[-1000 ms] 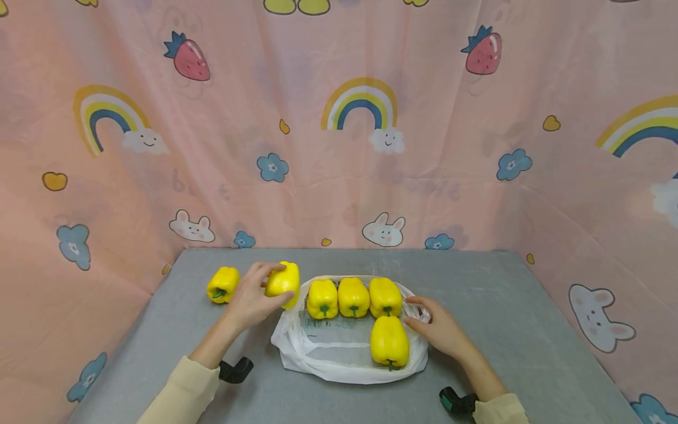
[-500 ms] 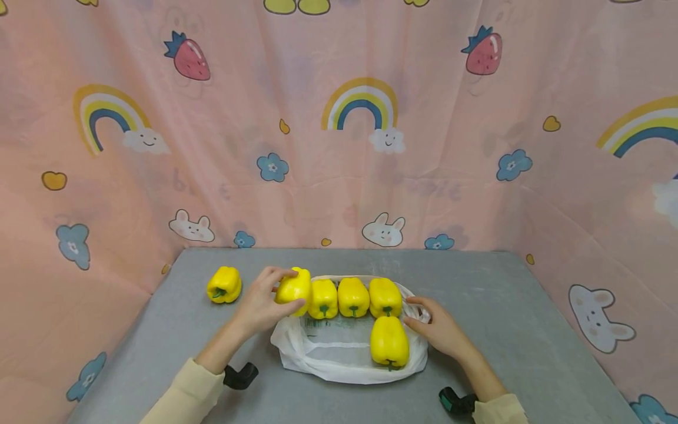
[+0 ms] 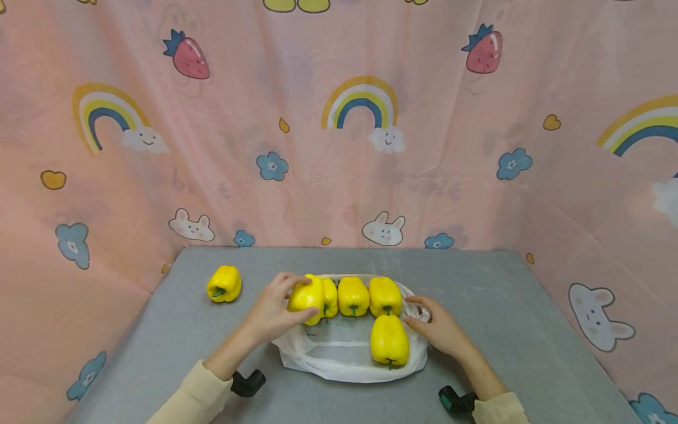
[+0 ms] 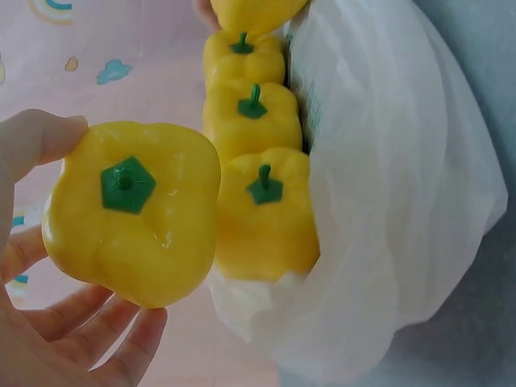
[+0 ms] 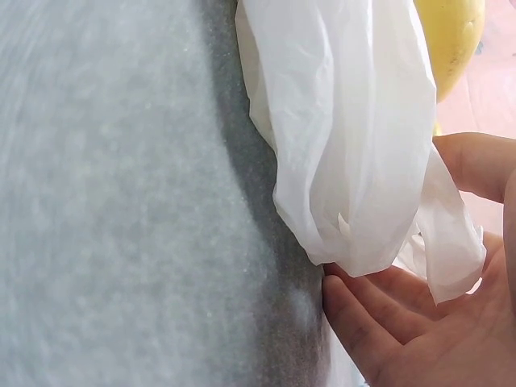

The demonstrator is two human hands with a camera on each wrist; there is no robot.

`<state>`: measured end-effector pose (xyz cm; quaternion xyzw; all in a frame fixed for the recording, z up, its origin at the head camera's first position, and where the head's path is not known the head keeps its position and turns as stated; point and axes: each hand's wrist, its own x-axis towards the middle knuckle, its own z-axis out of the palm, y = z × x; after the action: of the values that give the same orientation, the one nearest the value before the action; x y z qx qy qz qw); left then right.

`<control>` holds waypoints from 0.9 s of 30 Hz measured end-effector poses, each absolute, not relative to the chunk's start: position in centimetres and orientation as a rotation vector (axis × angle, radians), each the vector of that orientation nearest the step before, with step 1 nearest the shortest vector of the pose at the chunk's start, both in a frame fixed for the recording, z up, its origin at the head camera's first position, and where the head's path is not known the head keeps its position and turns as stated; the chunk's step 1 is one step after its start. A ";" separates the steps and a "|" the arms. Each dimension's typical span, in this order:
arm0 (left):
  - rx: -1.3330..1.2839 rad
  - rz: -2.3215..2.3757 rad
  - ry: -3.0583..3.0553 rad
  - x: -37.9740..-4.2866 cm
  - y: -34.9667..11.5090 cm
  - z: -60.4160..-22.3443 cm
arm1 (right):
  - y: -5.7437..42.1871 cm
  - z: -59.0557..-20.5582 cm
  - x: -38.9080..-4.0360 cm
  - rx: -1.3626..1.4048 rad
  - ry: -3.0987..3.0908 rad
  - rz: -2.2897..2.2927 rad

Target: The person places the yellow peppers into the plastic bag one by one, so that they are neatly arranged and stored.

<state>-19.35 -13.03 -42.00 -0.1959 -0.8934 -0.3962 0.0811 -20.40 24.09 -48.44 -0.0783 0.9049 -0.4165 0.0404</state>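
My left hand holds a yellow bell pepper over the left end of a white plastic bag. In the left wrist view, thumb and fingers curl round the sides of this bell pepper, its green stem facing the camera. Inside the wide-mouthed bag, three more peppers stand in a row along the back, the leftmost partly hidden by the held one. Another pepper lies at the front right of the bag. My right hand grips the bag's right side, thumb at the rim and fingers outside, underneath.
One more yellow pepper lies on the grey table, left of the bag. Black devices are strapped at both wrists, such as the right wrist device. A pink printed curtain hangs behind and at the sides.
My left hand has moved right and slightly nearer with the pepper, from beside the bag to over its left end. My right hand has stayed at the bag's right side.
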 end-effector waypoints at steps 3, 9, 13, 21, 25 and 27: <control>-0.608 -1.183 -2.666 -19.1 -12.6 -42.1 | 24.1 -48.4 -20.4 -0.241 2.770 -1.276; -0.642 -1.204 -2.674 -18.7 -11.7 -42.2 | 24.2 -48.4 -20.4 -0.240 2.766 -1.275; -0.673 -1.221 -2.675 -18.3 -11.1 -42.3 | 24.2 -48.4 -20.4 -0.244 2.766 -1.279; -0.729 -1.249 -2.684 -18.0 -10.3 -43.0 | 24.1 -48.4 -20.4 -0.233 2.761 -1.281; -0.730 -1.254 -2.707 -17.8 -9.9 -43.4 | 24.2 -48.4 -20.4 -0.245 2.761 -1.294; -0.735 -1.263 -2.716 -17.7 -9.8 -43.7 | 24.2 -48.5 -20.4 -0.255 2.764 -1.300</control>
<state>-17.71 -9.75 -43.70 -0.2381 -0.8803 -0.4094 0.0289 -20.43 24.18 -48.50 -0.0832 0.9011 -0.4239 0.0382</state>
